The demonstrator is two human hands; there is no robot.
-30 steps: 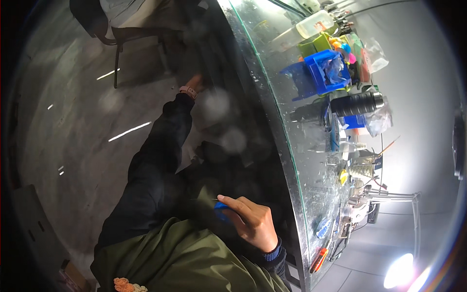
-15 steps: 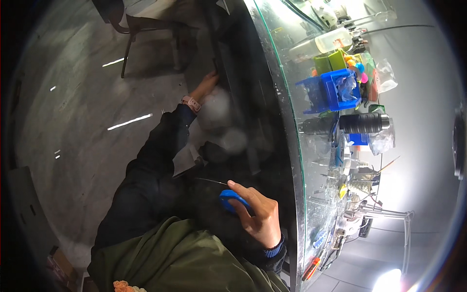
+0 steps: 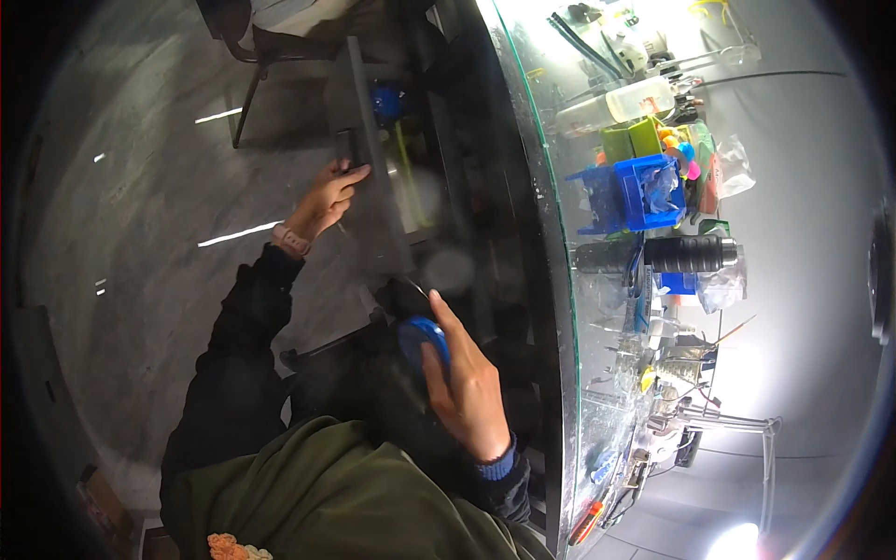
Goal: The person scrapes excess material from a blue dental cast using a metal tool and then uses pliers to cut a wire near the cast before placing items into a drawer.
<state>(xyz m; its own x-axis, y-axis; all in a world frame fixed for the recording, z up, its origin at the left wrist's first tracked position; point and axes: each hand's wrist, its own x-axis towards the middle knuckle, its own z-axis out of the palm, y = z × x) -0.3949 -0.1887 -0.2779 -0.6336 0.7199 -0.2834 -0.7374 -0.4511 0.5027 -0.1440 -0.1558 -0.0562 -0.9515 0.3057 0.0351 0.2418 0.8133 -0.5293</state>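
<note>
My left hand [image 3: 329, 194] is closed on the dark handle [image 3: 347, 149] of a pulled-out drawer [image 3: 371, 201] under the workbench. Inside the drawer lie a round blue thing [image 3: 387, 101] and a long yellowish strip [image 3: 403, 173], both dim. In my right hand [image 3: 467, 383], between thumb and fingers, is a blue round spool [image 3: 422, 342]. A thin wire runs out from it past my index fingertip. This hand is over my lap, just left of the bench edge.
The glass-topped bench [image 3: 560, 308] runs along my right. On it are a blue bin [image 3: 651, 191], a black cylinder [image 3: 691, 254], a clear bottle [image 3: 639, 98], an orange screwdriver [image 3: 586, 523] and a lamp arm [image 3: 767, 467]. A chair [image 3: 280, 42] stands beyond the drawer.
My left hand has moved left and toward me, and the drawer has come open, showing its contents. My right hand, still holding the blue spool, has shifted slightly left and farther away.
</note>
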